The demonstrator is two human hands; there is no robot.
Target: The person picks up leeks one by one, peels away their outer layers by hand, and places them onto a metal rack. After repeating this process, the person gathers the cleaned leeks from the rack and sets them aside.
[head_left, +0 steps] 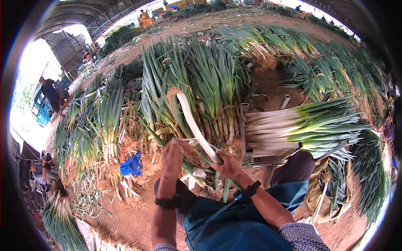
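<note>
A long white leek slants upward in front of me, its brown root tuft at the top. My right hand is wrapped round its lower shank, and green leaves hang below that grip. My left hand is to the left of the shank, blurred, with its fingers bent inward; I cannot make out what is in them. A thin pale strip stretches between it and the leek. Behind the hands stand upright bundles of untrimmed leeks with roots and dry outer leaves.
Right of my hands, a metal rack holds a stack of white, peeled leeks. A blue plastic scrap lies at left among roots. More leek piles cover the ground. A person stands far left by blue crates.
</note>
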